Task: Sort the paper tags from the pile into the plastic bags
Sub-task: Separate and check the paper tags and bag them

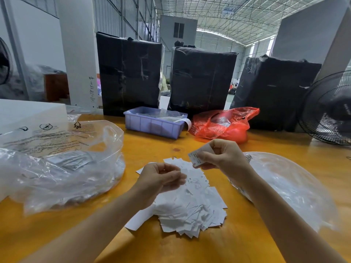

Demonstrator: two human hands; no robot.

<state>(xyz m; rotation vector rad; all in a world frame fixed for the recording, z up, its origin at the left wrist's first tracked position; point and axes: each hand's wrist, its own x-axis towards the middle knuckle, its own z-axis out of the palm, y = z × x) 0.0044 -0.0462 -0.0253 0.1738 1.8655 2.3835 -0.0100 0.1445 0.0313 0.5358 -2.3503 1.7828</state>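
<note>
Bench (pixel 190 249): orange surface carrying everything.
Pile of paper tags (pixel 193 204): lying mid-bench toward near edge.
Plastic bags: sitting at left edge (pixel 60 168) and right edge (pixel 288 186).
Right hand (pixel 222 155): pinching one tag (pixel 195 158).
Left hand (pixel 161 179): hovering over pile, fingers loosely curled, holding nothing.

This is a big warehouse. A high roof of metal bars (pixel 228 14) spans a long hall. Three tall bundles wrapped in black plastic (pixel 131 73) stand on a wide yellow wooden table (pixel 190 249). A small purple plastic bin (pixel 152 124) and a black round fan (pixel 328 109) sit there too.
</note>
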